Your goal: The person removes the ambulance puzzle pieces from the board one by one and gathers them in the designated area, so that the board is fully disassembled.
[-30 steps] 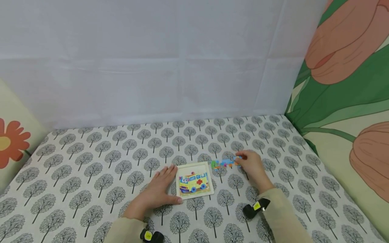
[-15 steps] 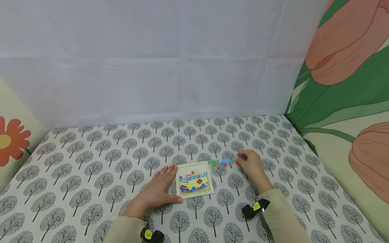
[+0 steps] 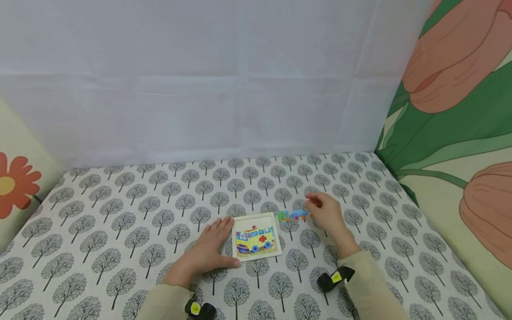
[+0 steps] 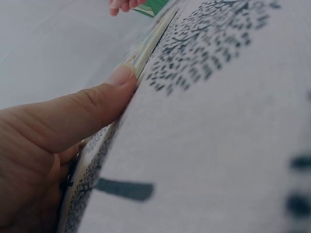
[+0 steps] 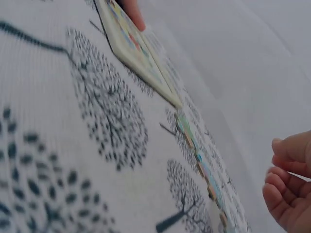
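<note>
A small cream-framed jigsaw puzzle [image 3: 278,235] lies on the cloth, its lower part filled with a yellow ambulance picture and its top strip bare. My left hand [image 3: 206,253] rests along the frame's left side, fingers straight, the thumb touching the lower left corner; the left wrist view shows this thumb [image 4: 104,94] against the frame's edge. Right of the frame sit several joined blue, green and orange puzzle pieces [image 3: 294,216]. Just above their right end hovers my right hand [image 3: 329,215], its fingers loosely bent. In the right wrist view nothing shows between those fingers [image 5: 279,191].
A white cloth printed with dark trees [image 3: 152,258] covers the table. Behind it hangs a plain white sheet [image 3: 236,89]. Flowered panels stand at the left [image 3: 18,186] and right [image 3: 452,142]. Both wrists wear black camera straps [image 3: 334,279].
My right hand has lifted off the right end of the joined pieces and shifted slightly up and left. The left hand and the frame have stayed put.
</note>
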### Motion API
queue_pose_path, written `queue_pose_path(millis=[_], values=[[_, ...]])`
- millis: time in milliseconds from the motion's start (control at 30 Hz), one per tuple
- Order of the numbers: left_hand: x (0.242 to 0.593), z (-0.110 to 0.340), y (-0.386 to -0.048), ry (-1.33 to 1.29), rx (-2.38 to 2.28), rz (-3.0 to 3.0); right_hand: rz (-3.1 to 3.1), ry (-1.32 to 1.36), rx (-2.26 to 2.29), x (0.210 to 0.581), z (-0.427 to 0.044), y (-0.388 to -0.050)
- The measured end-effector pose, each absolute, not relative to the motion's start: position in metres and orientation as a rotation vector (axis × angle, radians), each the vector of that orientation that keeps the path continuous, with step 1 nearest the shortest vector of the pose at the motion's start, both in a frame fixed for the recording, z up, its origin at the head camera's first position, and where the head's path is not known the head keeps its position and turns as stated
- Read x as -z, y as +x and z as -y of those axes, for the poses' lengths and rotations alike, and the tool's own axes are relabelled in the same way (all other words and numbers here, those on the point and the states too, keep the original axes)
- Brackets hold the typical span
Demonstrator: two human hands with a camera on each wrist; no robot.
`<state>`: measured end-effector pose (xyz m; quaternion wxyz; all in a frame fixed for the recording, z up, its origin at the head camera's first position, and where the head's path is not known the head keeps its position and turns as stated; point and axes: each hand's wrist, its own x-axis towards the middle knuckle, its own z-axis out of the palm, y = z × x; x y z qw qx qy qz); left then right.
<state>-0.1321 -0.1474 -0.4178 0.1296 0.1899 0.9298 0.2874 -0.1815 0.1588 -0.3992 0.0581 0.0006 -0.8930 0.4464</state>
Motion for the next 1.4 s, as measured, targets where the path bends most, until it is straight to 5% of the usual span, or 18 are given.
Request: queue_pose_path(millis=[1033, 1400], values=[[0.417, 0.147, -0.132, 0.553, -0.843, -2.701, 2.683, 0.463, -1.78, 0.404, -0.085, -0.163], [0.415, 0.147, -0.131, 0.554, -0.847, -2.7, 2.794, 0.781, -1.559, 0.404, -0.065, -0.16]])
